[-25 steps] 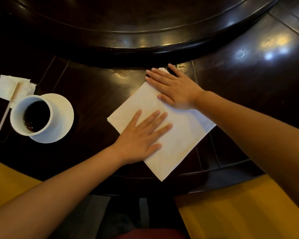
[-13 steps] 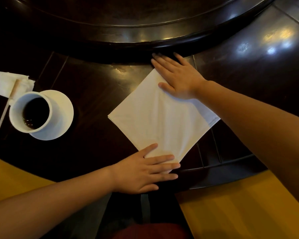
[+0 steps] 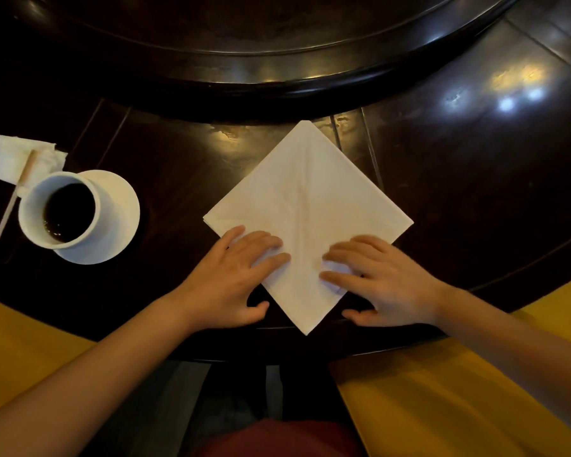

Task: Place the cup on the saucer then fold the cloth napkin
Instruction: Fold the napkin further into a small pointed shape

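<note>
A white cup with dark liquid stands on a white saucer at the left of the dark table. The white cloth napkin lies folded as a diamond in the middle, one corner pointing at me. My left hand rests flat on its lower left edge, fingers on the cloth, thumb on the table. On the lower right edge my right hand rests the same way, fingers slightly bent and spread.
A crumpled paper napkin and a wooden stir stick lie behind the cup. A raised round turntable fills the far side. Yellow chair seats flank my lap below the table edge.
My right hand left the napkin's far corner and came down to the near right edge. My left hand shifted up onto the near left edge. The napkin now lies smoothed.
</note>
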The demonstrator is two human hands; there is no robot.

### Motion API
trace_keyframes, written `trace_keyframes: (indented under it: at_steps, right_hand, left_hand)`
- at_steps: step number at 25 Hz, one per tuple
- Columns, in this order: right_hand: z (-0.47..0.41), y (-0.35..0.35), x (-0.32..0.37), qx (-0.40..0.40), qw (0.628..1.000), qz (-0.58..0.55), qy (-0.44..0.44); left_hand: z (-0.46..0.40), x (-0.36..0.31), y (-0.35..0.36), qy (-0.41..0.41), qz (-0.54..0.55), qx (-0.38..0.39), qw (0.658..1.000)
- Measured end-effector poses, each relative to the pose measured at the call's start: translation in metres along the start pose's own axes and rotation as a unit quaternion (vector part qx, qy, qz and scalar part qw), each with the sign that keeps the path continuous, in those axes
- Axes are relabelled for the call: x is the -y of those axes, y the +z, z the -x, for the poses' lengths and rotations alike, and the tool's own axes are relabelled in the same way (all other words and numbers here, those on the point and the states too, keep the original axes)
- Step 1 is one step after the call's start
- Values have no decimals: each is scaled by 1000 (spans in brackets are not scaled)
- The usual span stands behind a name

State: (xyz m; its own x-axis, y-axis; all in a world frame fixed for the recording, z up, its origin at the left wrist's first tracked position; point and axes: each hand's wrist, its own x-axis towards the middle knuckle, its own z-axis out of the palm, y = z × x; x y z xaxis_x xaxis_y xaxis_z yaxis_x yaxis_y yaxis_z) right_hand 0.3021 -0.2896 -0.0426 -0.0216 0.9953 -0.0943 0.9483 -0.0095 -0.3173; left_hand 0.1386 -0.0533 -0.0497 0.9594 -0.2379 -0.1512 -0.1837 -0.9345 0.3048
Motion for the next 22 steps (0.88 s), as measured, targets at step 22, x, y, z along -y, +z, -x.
trace_keyframes:
  at_steps: [22]
  right_hand:
    - [-3, 7, -8, -83, 997, -11, 2]
  left_hand:
    - [-8, 27, -9, 111, -14, -64, 992]
